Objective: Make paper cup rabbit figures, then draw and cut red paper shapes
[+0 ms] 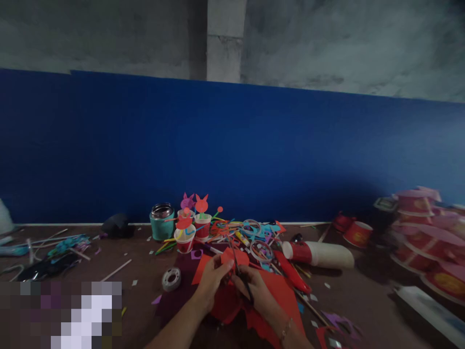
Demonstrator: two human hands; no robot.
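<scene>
My left hand (214, 276) pinches a piece of red paper (232, 255) between thumb and fingers. In my right hand (256, 286) is a pair of scissors (246, 282) with dark handles, its blades pointing up along the red paper. Whether the blades are apart I cannot tell. Beneath both hands lie larger red sheets (279, 295), one with a jagged edge, over a dark purple sheet (178, 303). A roll of tape (171, 279) rests left of my left hand.
Paper cups with animal cut-outs (202, 225) stand behind my hands, beside a teal container (162, 222). Coloured strips and tape rings (261, 250) are heaped there. To the right lie a stack of cups (319, 254), a red tool (292, 274) and decorated red cups (421, 242). A blue panel (232, 155) borders the table.
</scene>
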